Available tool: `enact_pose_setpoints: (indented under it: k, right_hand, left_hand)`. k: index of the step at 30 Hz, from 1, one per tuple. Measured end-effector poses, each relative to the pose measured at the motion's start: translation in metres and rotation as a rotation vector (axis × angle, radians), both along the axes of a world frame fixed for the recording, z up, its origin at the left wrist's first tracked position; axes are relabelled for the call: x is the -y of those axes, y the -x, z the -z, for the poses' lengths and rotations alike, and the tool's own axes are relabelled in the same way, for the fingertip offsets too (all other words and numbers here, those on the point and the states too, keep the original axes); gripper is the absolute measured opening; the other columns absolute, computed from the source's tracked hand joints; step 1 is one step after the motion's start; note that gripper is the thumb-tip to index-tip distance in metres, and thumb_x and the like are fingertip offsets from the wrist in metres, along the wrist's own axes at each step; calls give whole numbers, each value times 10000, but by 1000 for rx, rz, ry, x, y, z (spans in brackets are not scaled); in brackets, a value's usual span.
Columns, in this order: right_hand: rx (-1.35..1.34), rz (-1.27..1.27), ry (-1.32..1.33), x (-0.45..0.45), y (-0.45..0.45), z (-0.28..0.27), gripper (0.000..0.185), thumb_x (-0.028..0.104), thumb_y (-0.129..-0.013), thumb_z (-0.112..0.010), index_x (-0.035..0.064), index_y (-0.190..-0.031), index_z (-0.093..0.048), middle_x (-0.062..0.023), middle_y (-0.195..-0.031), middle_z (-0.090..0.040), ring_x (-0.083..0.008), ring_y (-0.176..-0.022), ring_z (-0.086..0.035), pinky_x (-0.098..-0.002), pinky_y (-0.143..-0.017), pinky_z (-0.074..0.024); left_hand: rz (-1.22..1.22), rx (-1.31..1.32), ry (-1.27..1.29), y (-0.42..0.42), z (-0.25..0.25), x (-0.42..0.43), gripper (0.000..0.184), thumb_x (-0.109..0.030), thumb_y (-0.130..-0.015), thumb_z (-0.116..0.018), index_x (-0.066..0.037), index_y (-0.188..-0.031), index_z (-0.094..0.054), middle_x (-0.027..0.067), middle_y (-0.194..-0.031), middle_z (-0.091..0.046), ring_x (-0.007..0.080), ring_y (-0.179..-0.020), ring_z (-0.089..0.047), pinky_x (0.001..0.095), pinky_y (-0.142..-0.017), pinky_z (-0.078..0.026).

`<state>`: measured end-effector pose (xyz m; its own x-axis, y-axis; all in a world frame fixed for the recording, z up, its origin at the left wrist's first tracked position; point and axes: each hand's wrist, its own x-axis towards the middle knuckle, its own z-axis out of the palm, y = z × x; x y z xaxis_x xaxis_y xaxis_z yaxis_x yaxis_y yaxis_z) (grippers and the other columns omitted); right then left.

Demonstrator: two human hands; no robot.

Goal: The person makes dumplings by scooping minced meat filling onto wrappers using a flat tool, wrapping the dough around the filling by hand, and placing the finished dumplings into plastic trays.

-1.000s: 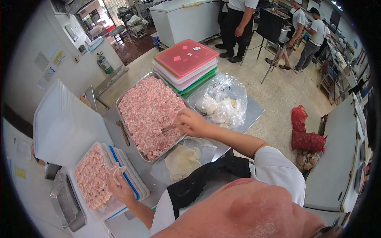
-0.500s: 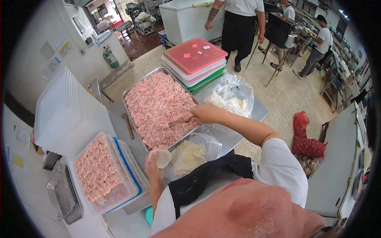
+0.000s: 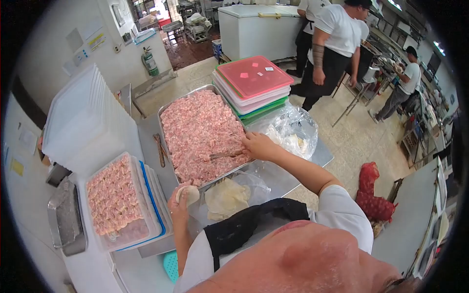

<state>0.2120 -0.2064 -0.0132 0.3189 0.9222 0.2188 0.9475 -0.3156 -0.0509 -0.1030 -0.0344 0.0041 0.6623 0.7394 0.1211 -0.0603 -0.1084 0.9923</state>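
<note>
My left hand point(image 3: 179, 200) is closed around a pale round dumpling wrapper point(image 3: 191, 196), just off the near corner of a metal tray point(image 3: 213, 183). Pinkish minced meat point(image 3: 200, 129) fills that tray. My right hand point(image 3: 261, 146) grips a thin flat spatula point(image 3: 227, 155), whose blade lies against the surface of the meat near the tray's right side. More pale wrappers point(image 3: 227, 198) rest on a clear plastic sheet between the tray and my apron. A plastic container point(image 3: 157, 215) to the left holds rows of meat-filled dumplings point(image 3: 112, 198).
White containers point(image 3: 93, 127) stand nested at left, beside a metal pan point(image 3: 67, 215). Tongs point(image 3: 160, 150) lie left of the meat tray. Lidded boxes point(image 3: 254, 78) and a plastic bag point(image 3: 293, 129) sit beyond it. Several people, one nearby point(image 3: 337, 44), and red sacks point(image 3: 371, 195) are to the right.
The view has shifted slightly. A nearby person has moved right, and another person now shows behind. My left hand has turned the wrapper more upright; the spatula stays in the meat.
</note>
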Motion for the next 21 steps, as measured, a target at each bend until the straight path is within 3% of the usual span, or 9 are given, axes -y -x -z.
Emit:
enact_pose_setpoints:
  k: [4, 7, 10, 13, 21]
  right_hand:
    - [-157, -1, -12, 4, 3, -3, 273, 257, -811, -628, 41, -963, -557, -148, -991, -571, -336, -957, -578, -454, -759, -504]
    - [-255, -8, 26, 6, 5, -10, 275, 272, -825, -625, 40, -960, -564, -149, -1002, -576, -340, -934, -589, -453, -759, -504]
    - [-249, -52, 51, 6, 7, -8, 279, 282, -822, -634, 48, -962, -577, -141, -994, -584, -328, -920, -598, -438, -750, -505]
    - [-192, -83, 53, 9, 6, 1, 273, 279, -813, -643, 51, -951, -588, -134, -973, -591, -317, -924, -597, -424, -752, -502]
    - [-185, -107, 15, 23, -2, 1, 227, 239, -821, -627, 33, -906, -582, -129, -939, -600, -317, -934, -591, -422, -762, -497]
  left_hand:
    - [8, -118, -367, 6, -22, 0, 153, -120, -904, -558, -17, -981, -642, 88, -969, -657, 202, -942, -607, 306, -851, -451]
    - [-4, -179, -478, 7, -29, -1, 147, -113, -890, -569, -13, -976, -634, 98, -962, -652, 216, -942, -610, 312, -847, -451]
    - [31, -184, -454, -1, -44, 10, 145, -110, -867, -600, -19, -972, -641, 97, -974, -653, 207, -939, -608, 311, -844, -454]
    - [54, -109, -281, -10, -25, 10, 167, -123, -844, -635, -21, -975, -647, 98, -961, -655, 202, -915, -611, 313, -827, -464]
    - [-3, -106, -165, -22, -2, 2, 179, -153, -874, -614, -15, -984, -641, 79, -915, -661, 145, -863, -594, 295, -785, -472]
